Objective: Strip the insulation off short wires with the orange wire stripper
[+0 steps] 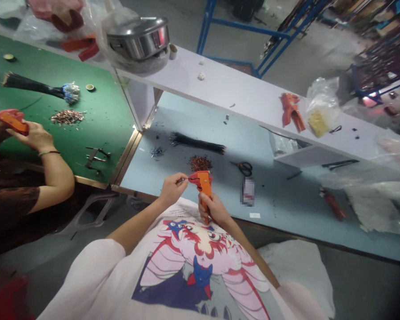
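Note:
My right hand (215, 209) is wrapped round the handles of an orange and red wire stripper (205, 183), held upright at the table's front edge. Facing it, my left hand (172, 190) pinches a thin dark wire (183, 180), whose end reaches the stripper's red jaws. Whether the jaws are closed on the wire is too small to tell. Just beyond the stripper lies a pile of short copper-coloured bits (200, 163). Behind that pile stretches a bundle of black wires (200, 143). A small heap of blue and silver ends (157, 152) sits to the left.
Black-handled scissors (245, 168) and a blurred-out flat item (248, 192) lie to the right. A raised white shelf (240, 100) crosses behind, bearing a steel pot (138, 39) and another orange stripper (291, 111). At the green table (110, 95), a co-worker's hands (36, 135) hold a similar stripper.

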`<action>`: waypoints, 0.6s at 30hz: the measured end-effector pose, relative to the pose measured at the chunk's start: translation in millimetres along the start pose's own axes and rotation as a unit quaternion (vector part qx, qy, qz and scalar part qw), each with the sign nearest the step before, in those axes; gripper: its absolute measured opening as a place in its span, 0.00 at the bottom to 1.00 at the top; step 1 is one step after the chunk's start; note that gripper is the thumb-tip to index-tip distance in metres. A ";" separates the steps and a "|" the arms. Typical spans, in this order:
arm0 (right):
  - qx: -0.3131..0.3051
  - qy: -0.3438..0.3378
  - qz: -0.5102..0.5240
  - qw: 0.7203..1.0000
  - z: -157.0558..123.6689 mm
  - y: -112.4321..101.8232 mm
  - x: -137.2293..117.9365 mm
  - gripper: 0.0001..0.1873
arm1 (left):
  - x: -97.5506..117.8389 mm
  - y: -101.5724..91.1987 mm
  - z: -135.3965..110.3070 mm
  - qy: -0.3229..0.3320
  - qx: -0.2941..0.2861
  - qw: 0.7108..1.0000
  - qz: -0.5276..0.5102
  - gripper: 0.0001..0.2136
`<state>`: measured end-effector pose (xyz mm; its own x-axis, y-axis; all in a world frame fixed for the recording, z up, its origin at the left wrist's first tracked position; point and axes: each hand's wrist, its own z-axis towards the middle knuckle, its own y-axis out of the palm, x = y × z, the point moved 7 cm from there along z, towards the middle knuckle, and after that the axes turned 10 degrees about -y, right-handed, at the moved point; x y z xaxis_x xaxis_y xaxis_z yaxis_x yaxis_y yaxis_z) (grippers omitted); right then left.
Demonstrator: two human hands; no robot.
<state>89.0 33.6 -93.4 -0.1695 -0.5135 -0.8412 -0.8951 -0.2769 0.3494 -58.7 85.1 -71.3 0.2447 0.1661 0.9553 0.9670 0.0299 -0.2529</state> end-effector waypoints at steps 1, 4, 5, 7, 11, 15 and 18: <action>0.007 0.005 0.014 1.000 0.4 0.3 1.2 0.20 | -1.5 1.1 1.1 -0.004 0.000 1.000 0.002 0.07; 0.022 0.009 0.084 0.996 3.7 -2.1 1.7 0.17 | -4.3 3.0 3.9 -0.016 0.004 1.000 0.007 0.07; 0.032 0.007 0.117 0.993 5.3 -5.6 1.0 0.17 | -4.5 2.7 4.3 -0.019 0.008 1.000 0.010 0.07; 0.063 0.004 0.174 0.983 8.5 -17.1 -0.4 0.16 | -4.1 1.0 4.3 -0.021 0.016 1.000 0.016 0.08; 0.131 0.028 0.148 0.980 9.0 -40.9 4.2 0.14 | 0.8 -2.5 1.3 -0.007 0.022 0.999 0.035 0.07; 0.150 -0.034 0.095 0.984 3.6 -37.5 -0.6 0.19 | 17.9 2.5 -7.9 0.062 0.005 0.996 0.071 0.06; 0.154 -0.092 0.064 0.982 -3.1 -26.4 -8.8 0.20 | 32.0 17.4 -19.2 0.120 -0.049 0.985 0.109 0.06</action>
<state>115.4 42.9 -93.9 -0.3343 -0.3650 -0.8689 -0.9393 0.0541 0.3387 -32.7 72.0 -42.2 0.4460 -0.0810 0.8914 0.8886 -0.0788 -0.4518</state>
